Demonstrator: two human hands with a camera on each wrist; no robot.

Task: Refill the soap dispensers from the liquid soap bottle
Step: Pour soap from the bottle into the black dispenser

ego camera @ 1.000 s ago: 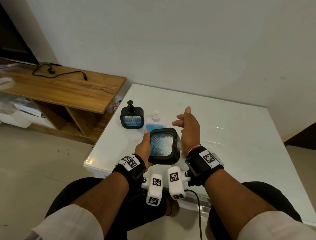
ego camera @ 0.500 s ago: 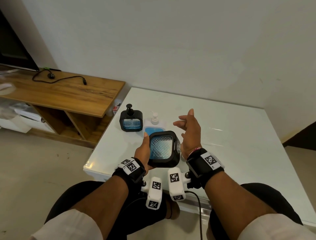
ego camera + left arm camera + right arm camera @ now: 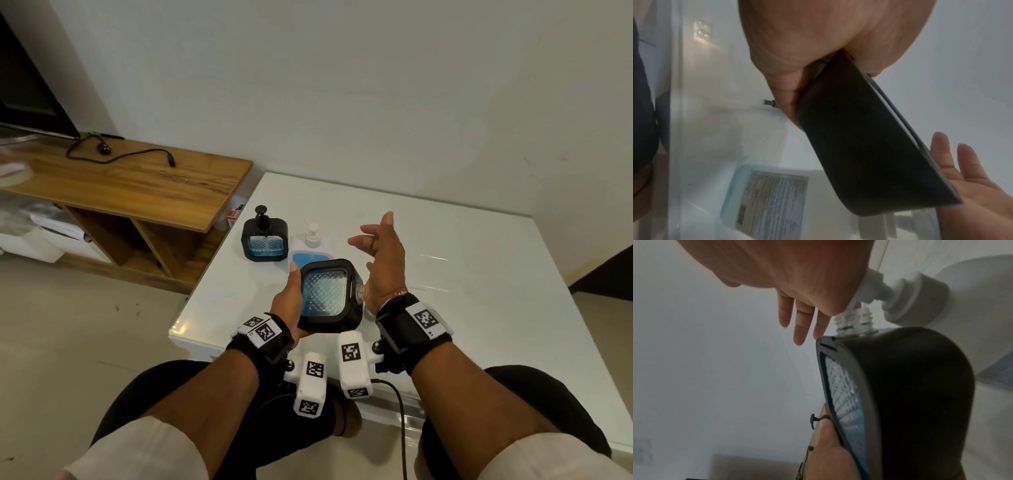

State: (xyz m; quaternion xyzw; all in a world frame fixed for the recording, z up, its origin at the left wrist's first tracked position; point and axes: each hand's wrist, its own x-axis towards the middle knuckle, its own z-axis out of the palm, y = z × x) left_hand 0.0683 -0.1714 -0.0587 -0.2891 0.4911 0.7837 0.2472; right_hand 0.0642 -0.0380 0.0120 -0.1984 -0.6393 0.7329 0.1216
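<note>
Dispenser (image 3: 327, 296) tipped sideways in left hand (image 3: 287, 298), pump off; right hand (image 3: 382, 260) open, empty. Stand upright near table (image 3: 479, 274) front edge before grabbing bottle (image 3: 310, 248).

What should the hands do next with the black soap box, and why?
Probably stand the dispenser upright on the table. The left hand holds it tipped sideways, its neck has no pump, and the right hand is open and free to fetch the soap bottle.
</note>
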